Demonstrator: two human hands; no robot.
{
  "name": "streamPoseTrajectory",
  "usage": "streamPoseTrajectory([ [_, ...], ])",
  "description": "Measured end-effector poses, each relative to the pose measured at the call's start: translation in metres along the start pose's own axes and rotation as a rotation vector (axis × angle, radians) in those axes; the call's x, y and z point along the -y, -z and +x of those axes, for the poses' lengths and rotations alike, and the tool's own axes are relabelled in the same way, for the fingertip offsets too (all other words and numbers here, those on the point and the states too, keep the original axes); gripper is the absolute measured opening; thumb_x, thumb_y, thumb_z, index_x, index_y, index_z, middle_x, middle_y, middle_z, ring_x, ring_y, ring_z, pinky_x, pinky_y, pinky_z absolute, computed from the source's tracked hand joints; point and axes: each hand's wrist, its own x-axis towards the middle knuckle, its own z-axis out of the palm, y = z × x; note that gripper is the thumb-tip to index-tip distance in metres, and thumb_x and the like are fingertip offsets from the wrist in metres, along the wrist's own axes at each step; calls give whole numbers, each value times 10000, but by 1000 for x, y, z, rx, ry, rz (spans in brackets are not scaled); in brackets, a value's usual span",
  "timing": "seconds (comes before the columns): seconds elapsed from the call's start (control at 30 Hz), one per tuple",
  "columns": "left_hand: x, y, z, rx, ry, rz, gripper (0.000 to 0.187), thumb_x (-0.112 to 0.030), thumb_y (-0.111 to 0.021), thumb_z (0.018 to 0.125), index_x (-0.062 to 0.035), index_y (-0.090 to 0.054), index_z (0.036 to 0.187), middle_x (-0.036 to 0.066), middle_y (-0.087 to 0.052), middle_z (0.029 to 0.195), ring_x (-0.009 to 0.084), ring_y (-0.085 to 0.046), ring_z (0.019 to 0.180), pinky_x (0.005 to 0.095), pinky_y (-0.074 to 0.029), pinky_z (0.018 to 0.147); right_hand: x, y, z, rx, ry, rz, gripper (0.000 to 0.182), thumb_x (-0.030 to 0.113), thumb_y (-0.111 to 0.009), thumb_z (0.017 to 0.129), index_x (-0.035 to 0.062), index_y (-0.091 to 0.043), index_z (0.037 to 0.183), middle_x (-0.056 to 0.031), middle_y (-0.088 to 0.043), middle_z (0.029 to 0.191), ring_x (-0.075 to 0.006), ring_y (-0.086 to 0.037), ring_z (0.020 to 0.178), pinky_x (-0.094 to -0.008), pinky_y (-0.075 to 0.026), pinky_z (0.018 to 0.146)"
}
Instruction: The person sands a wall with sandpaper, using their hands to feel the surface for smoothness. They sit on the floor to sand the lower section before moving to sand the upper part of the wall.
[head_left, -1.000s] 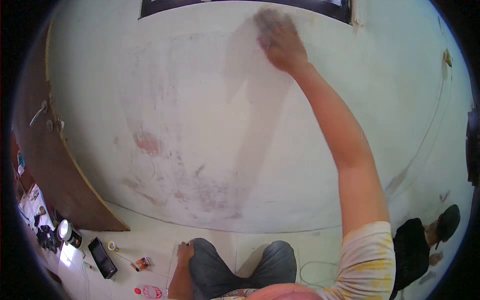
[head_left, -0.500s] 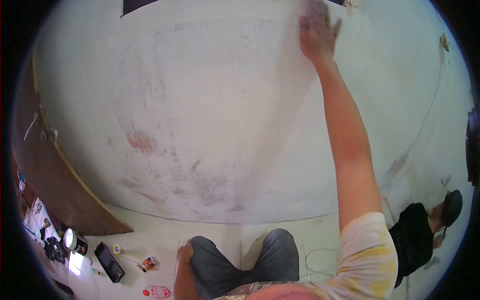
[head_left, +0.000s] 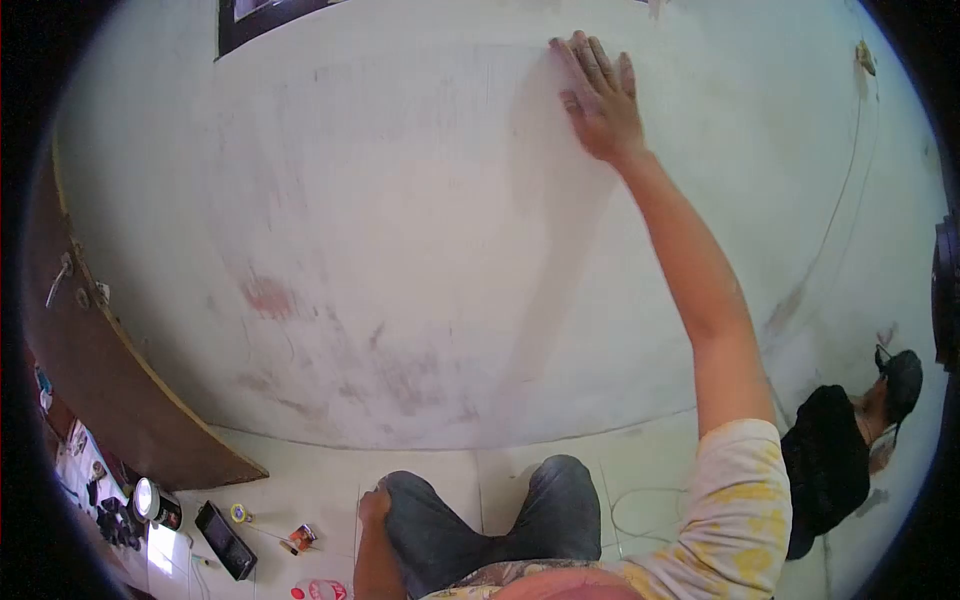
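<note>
My right hand [head_left: 605, 105] lies flat against the upper part of a white wall [head_left: 430, 200], its fingers spread and pale with dust. No object shows under the palm. Reddish and grey smudges mark the wall lower down to the left. My left hand [head_left: 374, 503] rests at the outer side of my left knee [head_left: 415, 510]; its fingers are mostly hidden there.
At left stands a brown door [head_left: 120, 350] with a handle. On the tiled floor are a paint can [head_left: 158, 504], a black tray [head_left: 227, 540], a tape roll [head_left: 240, 513] and a bottle [head_left: 322, 590]. Another person in black [head_left: 830, 460] is at right.
My right hand has moved down and left across the wall, from a blurred position near the top edge. My left hand stays at the knee. The view has shifted slightly.
</note>
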Motion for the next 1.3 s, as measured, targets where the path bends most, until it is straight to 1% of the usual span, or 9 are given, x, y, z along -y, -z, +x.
streamPoseTrajectory([
  [0.13,-5,-7,10,0,40,27,791,-597,-285,955,78,-539,1279,280,-530,1329,413,-490,1268,480,-394,1051,-61,11,27,-180,-406,-67,560,286,-361,1003,230,-213,1539,-59,-262,1578,-277,-231,1456,-584,-129,1158],
  [0.23,-16,9,-24,-4,62,7,788,-598,-291,956,76,-535,1284,277,-530,1331,412,-493,1265,477,-396,1050,-58,-7,20,-224,-319,-104,564,286,-355,1012,238,-184,1548,-20,-252,1585,-274,-209,1464,-588,-124,1150],
  [0.37,-15,5,-17,20,33,-17,789,-595,-301,956,89,-538,1269,283,-533,1322,420,-498,1254,476,-398,1048,-102,15,1,-39,-90,-114,570,318,-357,1006,218,-193,1542,-104,-257,1574,-276,-213,1461,-597,-130,1152],
  [0.4,-7,3,-15,32,17,-20,789,-595,-303,956,92,-539,1265,285,-534,1320,422,-500,1250,476,-398,1047,-99,20,3,-114,-375,-29,584,348,-359,1003,222,-185,1546,-144,-249,1571,-304,-204,1462,-599,-119,1150],
  [0.63,-10,-6,-7,2,63,-40,763,-589,-298,955,58,-553,1268,291,-541,1302,431,-506,1238,489,-392,1047,-60,10,-13,-53,-350,-84,595,376,-307,1011,216,-128,1556,-174,-232,1571,-339,-155,1473,-603,-91,1151],
  [0.73,-16,-3,4,16,37,5,754,-582,-294,957,54,-551,1271,289,-533,1312,427,-497,1249,498,-387,1050,-80,-13,45,-246,-636,5,608,373,-319,1002,171,-147,1548,-150,-214,1583,-334,-149,1475,-595,-67,1153],
  [1.03,-2,-20,19,8,-6,10,765,-570,-299,954,86,-529,1274,292,-519,1329,423,-490,1258,497,-384,1052,-73,4,-7,-109,-404,-87,626,381,-323,1005,162,-113,1552,-145,-228,1580,-331,-159,1473,-586,-74,1156],
  [1.13,-11,-9,6,8,43,-31,776,-589,-321,941,76,-532,1281,284,-530,1323,421,-503,1247,494,-393,1044,-73,24,53,-119,-673,18,596,245,-366,998,115,-169,1545,-112,-187,1599,-314,-129,1478,-593,-98,1157],
  [1.3,-18,1,-18,-20,98,-76,769,-592,-324,941,69,-565,1252,284,-548,1301,416,-518,1235,490,-404,1036,-33,-10,-41,-124,-373,-25,595,371,-325,1009,190,-154,1549,-134,-222,1583,-329,-198,1462,-604,-84,1151],
])
